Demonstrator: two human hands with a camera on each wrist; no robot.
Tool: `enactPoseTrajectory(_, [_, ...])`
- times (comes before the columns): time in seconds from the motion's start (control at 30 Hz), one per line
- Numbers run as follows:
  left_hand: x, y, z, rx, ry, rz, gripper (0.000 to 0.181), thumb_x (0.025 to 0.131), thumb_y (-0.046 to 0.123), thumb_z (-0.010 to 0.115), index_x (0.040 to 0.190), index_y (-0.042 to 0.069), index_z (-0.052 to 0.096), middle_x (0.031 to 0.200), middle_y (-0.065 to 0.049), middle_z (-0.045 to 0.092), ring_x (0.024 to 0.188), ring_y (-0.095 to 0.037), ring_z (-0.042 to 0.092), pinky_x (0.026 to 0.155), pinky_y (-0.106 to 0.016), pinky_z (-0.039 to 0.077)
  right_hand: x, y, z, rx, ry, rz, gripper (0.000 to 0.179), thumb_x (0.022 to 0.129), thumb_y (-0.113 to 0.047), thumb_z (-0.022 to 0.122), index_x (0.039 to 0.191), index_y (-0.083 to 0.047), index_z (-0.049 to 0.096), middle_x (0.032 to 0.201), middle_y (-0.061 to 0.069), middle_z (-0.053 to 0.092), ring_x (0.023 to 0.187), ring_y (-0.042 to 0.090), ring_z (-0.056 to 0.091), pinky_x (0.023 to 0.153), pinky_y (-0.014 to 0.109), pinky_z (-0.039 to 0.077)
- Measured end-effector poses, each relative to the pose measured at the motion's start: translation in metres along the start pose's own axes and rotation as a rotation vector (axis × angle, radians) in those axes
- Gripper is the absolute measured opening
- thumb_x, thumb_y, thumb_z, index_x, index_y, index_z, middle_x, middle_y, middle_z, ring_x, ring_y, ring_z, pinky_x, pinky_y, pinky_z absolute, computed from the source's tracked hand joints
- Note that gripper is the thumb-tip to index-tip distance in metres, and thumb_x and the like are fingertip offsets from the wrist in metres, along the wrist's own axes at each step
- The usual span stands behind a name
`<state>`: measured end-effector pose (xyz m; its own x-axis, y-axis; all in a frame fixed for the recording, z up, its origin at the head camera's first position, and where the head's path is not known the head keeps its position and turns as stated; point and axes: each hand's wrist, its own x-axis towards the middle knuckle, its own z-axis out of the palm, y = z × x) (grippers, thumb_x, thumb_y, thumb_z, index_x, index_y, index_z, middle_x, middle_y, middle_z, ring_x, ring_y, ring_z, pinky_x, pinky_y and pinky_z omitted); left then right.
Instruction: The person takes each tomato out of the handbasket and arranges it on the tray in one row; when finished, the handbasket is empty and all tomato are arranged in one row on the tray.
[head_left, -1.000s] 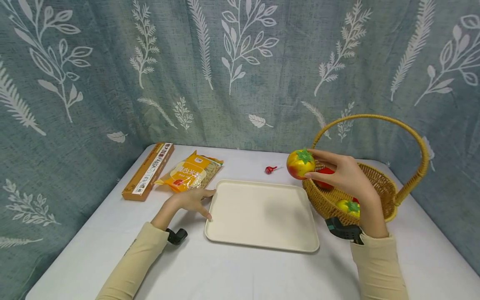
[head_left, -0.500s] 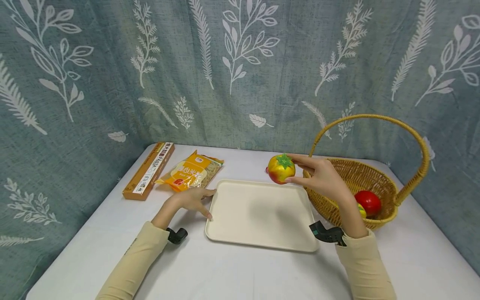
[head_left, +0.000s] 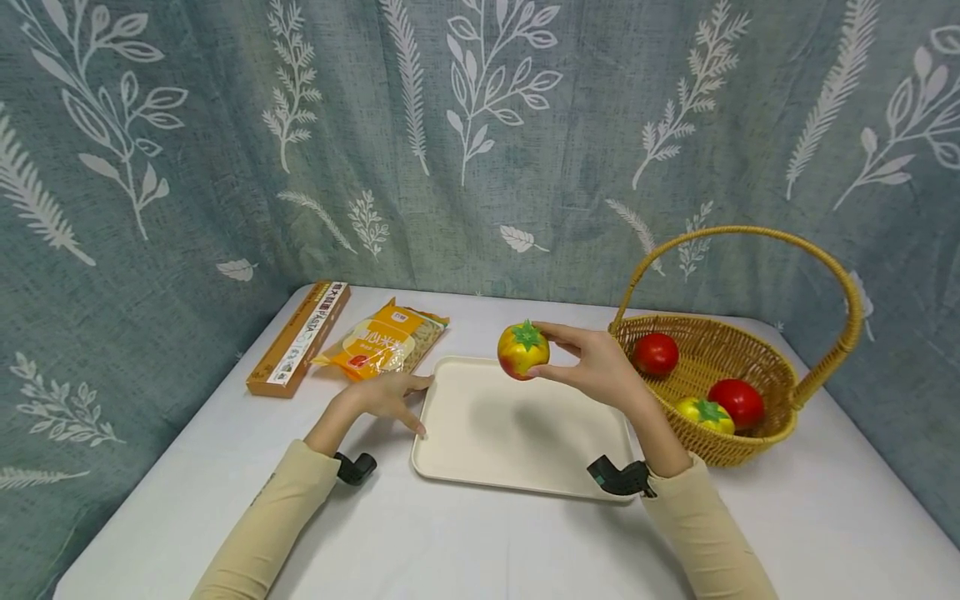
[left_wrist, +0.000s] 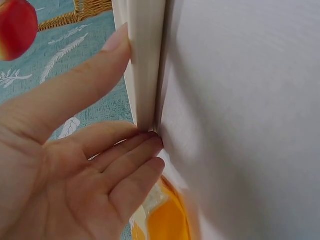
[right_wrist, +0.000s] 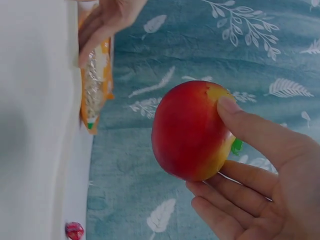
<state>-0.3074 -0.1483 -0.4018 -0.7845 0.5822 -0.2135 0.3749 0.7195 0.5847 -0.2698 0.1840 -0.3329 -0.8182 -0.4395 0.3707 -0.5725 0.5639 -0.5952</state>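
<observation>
My right hand [head_left: 600,367] holds a yellow-and-red fruit with a green leafy cap [head_left: 522,350] between thumb and fingers, raised over the back of the cream tray [head_left: 480,433]. In the right wrist view, the thumb presses one side of the fruit [right_wrist: 192,132] and fingertips support it from below. My left hand [head_left: 382,400] rests at the tray's left edge. Seen from the left wrist, its thumb and fairly straight fingers touch the rim [left_wrist: 145,65]. To the right stands a wicker basket [head_left: 731,350] holding two red fruits [head_left: 656,354] and a yellow one with a green cap [head_left: 705,414].
Behind my left hand lies an orange bag of grain [head_left: 393,337], with a long brown pasta box [head_left: 300,337] left of it. A red lollipop [right_wrist: 74,230] lies beyond the tray. The basket's tall handle [head_left: 750,231] arches upward, and a patterned curtain [head_left: 480,208] closes the back.
My right hand has carried the yellow-and-red fruit leftward from the basket to above the tray, uncovering the fruits in the basket. My left hand has stayed at the tray's edge.
</observation>
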Motion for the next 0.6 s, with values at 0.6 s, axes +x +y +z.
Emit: enactPoseTrajectory(0.6, [0.001,0.0,0.0,0.0,0.003,0.024,0.095,0.071,0.026,0.087,0.145,-0.006,0.036,0.148,-0.019,0.038,0.132,-0.035,0.042,0.108,-0.042,0.037,0.023,0.003,0.069,0.033,-0.161,-0.013,0.062,0.078,-0.026,0.082,0.132,-0.005,0.059,0.127,0.009,0.062,0.116,0.023,0.059,0.1,0.036,0.046])
